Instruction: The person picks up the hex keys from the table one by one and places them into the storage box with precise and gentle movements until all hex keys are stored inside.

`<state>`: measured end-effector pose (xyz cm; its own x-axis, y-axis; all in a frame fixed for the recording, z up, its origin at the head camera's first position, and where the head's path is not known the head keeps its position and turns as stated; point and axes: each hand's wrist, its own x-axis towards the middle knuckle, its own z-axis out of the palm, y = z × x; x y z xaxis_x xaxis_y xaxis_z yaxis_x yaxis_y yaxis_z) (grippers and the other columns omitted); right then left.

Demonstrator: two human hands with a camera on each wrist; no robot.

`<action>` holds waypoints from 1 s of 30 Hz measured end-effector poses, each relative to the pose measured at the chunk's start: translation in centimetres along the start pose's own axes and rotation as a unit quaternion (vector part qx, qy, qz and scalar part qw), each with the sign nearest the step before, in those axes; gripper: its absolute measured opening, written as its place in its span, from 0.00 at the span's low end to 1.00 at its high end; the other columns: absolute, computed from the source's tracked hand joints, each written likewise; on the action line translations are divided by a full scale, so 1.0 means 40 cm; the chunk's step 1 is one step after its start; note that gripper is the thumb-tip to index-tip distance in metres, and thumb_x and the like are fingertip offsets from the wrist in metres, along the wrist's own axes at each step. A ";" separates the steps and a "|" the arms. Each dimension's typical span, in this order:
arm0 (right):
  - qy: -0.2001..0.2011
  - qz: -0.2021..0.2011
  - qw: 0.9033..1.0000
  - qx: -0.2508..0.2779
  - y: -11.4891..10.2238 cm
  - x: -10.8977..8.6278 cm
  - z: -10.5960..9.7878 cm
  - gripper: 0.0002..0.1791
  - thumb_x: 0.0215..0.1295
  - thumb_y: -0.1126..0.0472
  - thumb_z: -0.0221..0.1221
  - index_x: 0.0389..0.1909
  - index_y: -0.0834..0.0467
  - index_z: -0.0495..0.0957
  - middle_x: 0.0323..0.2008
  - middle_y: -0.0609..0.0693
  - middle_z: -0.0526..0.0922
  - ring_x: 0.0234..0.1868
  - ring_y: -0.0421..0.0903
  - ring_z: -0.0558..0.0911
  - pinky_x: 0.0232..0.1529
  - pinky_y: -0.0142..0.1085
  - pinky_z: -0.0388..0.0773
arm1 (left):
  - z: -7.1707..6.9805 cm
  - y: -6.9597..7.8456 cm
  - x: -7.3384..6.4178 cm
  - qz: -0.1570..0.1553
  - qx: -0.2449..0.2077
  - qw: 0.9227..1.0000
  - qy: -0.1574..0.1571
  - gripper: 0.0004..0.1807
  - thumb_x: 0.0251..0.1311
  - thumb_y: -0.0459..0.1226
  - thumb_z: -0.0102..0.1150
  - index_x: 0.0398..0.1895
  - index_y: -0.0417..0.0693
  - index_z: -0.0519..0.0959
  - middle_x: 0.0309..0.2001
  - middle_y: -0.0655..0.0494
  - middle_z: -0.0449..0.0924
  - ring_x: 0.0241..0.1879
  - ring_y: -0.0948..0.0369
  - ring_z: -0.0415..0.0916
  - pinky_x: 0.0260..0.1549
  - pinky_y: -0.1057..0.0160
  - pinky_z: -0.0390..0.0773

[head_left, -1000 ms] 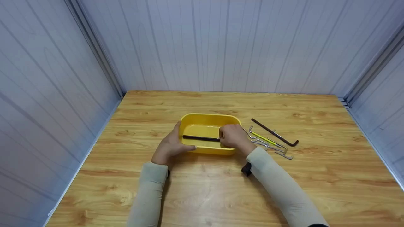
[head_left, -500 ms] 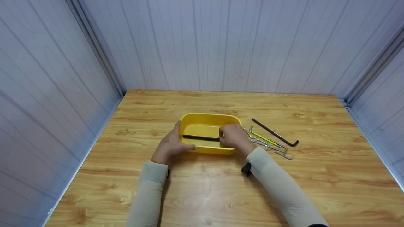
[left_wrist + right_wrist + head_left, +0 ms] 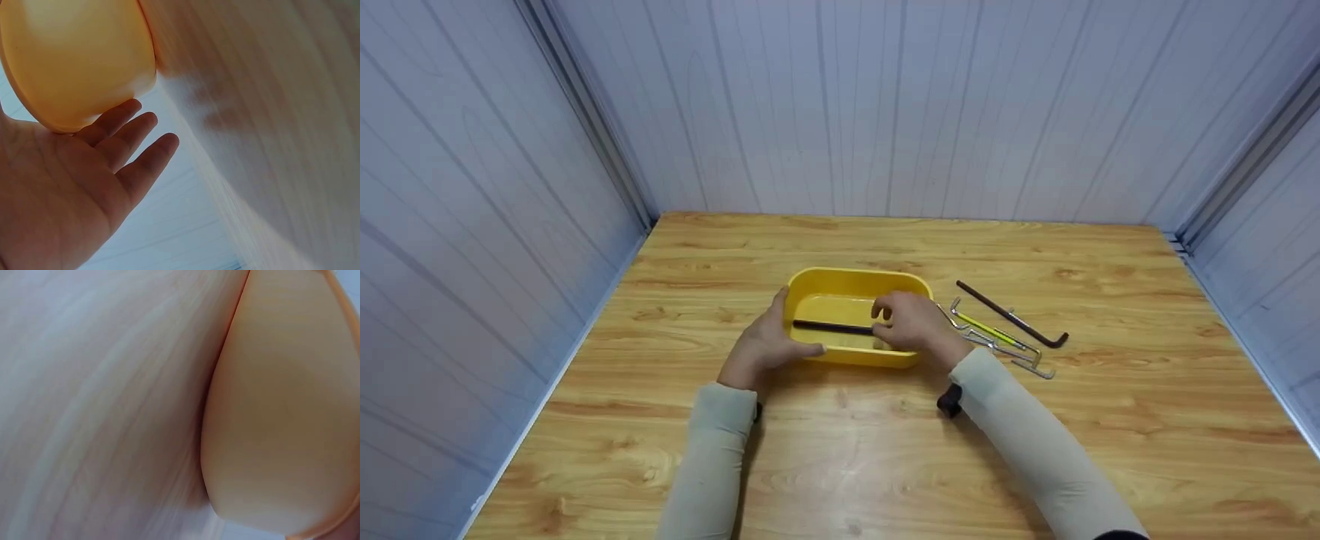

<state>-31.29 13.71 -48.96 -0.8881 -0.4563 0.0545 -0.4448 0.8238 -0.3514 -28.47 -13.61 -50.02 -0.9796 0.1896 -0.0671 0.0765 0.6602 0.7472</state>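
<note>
In the head view, a yellow plastic tub (image 3: 861, 279) stands mid-table. Inside it lies a long black hex key (image 3: 832, 327), its right end hidden by my right hand (image 3: 913, 322). That hand reaches over the tub's right rim, thumb and fingers parted beside the key. My left hand (image 3: 767, 341) steadies the left end of the tub, thumb along the near rim. From the left wrist, its fingers (image 3: 147, 160) appear fairly straight, some touching the tub's outer wall (image 3: 84, 56). The right wrist view is mostly filled by the tub's outside (image 3: 281, 410).
Right of the tub, a big dark hex key (image 3: 1011, 313) lies slanted on the wooden table (image 3: 840, 450). Between it and the tub are a yellow-sleeved hex key (image 3: 990, 330) and several small silver ones (image 3: 1033, 368). Pale panel walls (image 3: 855, 112) enclose the back and sides.
My right hand's fingers have spread from their grip on the black hex key and drawn slightly up. The key stays lying in the tub. My left hand holds its place.
</note>
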 end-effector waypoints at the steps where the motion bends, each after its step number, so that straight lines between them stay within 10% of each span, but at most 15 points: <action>1: 0.000 -0.002 1.000 0.010 0.000 -0.001 -0.002 0.14 0.58 0.50 0.56 0.41 0.49 0.82 0.37 0.46 0.81 0.37 0.44 0.78 0.39 0.42 0.77 | -0.001 0.000 0.000 -0.001 0.002 1.000 -0.001 0.74 0.28 0.63 0.76 0.77 0.53 0.42 0.68 0.50 0.65 0.61 0.53 0.68 0.65 0.48 0.62; 18: 0.040 -0.049 0.997 0.045 0.006 -0.009 -0.047 0.15 0.61 0.51 0.58 0.43 0.55 0.82 0.39 0.50 0.83 0.41 0.49 0.80 0.43 0.45 0.78 | -0.012 0.001 -0.001 -0.017 -0.010 1.000 -0.018 0.77 0.25 0.65 0.76 0.78 0.54 0.39 0.71 0.48 0.61 0.64 0.53 0.65 0.67 0.48 0.60; 30: 0.088 -0.006 0.995 0.045 0.038 -0.040 -0.093 0.16 0.61 0.49 0.59 0.45 0.53 0.82 0.44 0.55 0.83 0.45 0.55 0.80 0.44 0.50 0.78 | -0.007 0.010 -0.001 -0.028 -0.001 0.999 -0.016 0.75 0.29 0.62 0.77 0.78 0.54 0.39 0.72 0.48 0.59 0.64 0.53 0.64 0.68 0.47 0.58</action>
<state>-30.99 16.94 -46.12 -0.8925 -0.3939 0.2199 -0.4511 0.7811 -0.4317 -28.44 -13.57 -49.55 -0.9759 0.1759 -0.1292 0.0223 0.6693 0.7427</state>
